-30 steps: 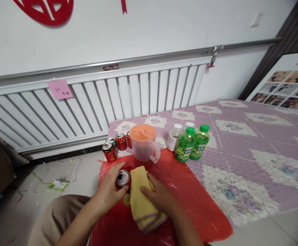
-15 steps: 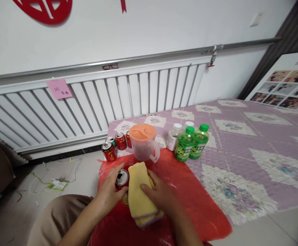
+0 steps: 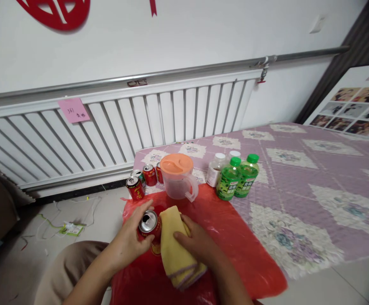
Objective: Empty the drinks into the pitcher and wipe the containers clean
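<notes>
My left hand [image 3: 133,234] is wrapped round a red drink can [image 3: 155,235], its silver top facing up with the tab hole open. In my right hand [image 3: 194,238] is a folded yellow cloth [image 3: 173,243], gripped between thumb and fingers close beside the can. Both are over a red plastic sheet [image 3: 235,243]. Just beyond stands a clear pitcher [image 3: 174,188] with an orange lid [image 3: 176,164]. Left of the pitcher are several more cans, among them a red can [image 3: 135,189] at the edge.
Two green-capped bottles [image 3: 227,182] stand right of the pitcher, with white-capped bottles [image 3: 215,171] behind them. A purple floral cover [image 3: 301,186] stretches to the right. A white radiator [image 3: 108,131] runs along the wall. Thin cords [image 3: 91,216] lie on the floor at left.
My left hand has shifted slightly left and down with the can, which now tilts a little toward me. The cloth in my right hand has moved slightly down and to the right.
</notes>
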The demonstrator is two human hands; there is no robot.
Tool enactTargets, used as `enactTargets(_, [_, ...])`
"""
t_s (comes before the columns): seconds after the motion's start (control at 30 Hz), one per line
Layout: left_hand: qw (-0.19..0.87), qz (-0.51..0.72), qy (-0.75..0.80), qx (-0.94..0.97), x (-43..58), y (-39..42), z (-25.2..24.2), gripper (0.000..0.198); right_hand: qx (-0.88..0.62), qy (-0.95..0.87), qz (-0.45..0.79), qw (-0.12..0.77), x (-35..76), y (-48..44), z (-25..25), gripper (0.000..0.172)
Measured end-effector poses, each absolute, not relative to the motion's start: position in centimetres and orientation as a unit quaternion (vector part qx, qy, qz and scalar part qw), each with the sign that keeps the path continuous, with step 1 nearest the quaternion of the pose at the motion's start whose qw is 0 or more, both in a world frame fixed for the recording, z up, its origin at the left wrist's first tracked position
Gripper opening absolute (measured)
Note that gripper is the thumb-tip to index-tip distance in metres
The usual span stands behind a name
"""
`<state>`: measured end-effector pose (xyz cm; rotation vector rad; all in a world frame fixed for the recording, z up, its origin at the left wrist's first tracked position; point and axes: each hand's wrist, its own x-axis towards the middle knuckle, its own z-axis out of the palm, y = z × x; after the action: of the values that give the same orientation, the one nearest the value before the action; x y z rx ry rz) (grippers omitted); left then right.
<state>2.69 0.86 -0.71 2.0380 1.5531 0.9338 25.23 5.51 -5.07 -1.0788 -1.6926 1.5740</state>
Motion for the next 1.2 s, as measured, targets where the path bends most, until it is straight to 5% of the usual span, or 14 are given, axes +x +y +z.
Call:
enactTargets(0.23, [0.214, 0.303, 0.526, 0.765, 2.7, 0.2, -0.2, 0.087, -0.313, -0.549, 0.708, 0.315, 25.8, 5.1, -3.9, 0.055])
enactTargets(0.7, [0.266, 0.390, 0.565, 0.677, 2.6, 0.4, -0.2, 0.079, -0.432, -0.585, 0.618, 0.299, 28.1, 5.1, -3.7, 0.057])
enactTargets(1.2, [0.175, 0.383, 0.588, 0.691, 4.7, 1.8, -3.6, 0.069, -0.520, -0.483, 0.612, 0.347, 33.4, 3.0, -4.8, 0.062])
